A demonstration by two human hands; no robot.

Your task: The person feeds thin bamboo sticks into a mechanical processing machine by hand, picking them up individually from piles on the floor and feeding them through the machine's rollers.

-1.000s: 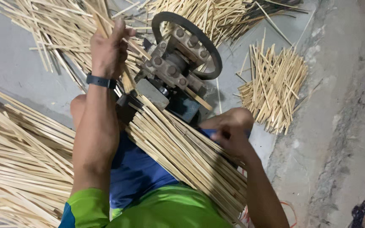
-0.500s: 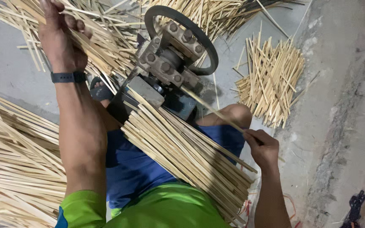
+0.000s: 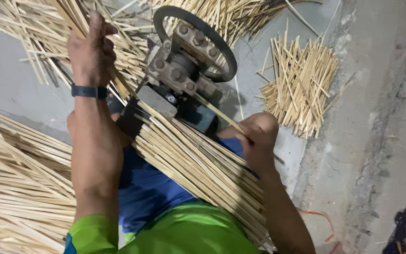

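The right hand (image 3: 258, 136) pinched a single bamboo stick (image 3: 219, 113), its far end aimed into the small metal machine (image 3: 184, 75), apparently to feed it straight. The left hand (image 3: 90, 49) gripped sticks at the far-left pile (image 3: 38, 42), beyond the machine. A stick bundle (image 3: 198, 169) lay across the lap, within reach. Short sticks (image 3: 299, 87) lay right; the machine's ring wheel (image 3: 198, 37) crowded the feed path.

No packages, labels, signs or screens anywhere among the bamboo sticks and machine.
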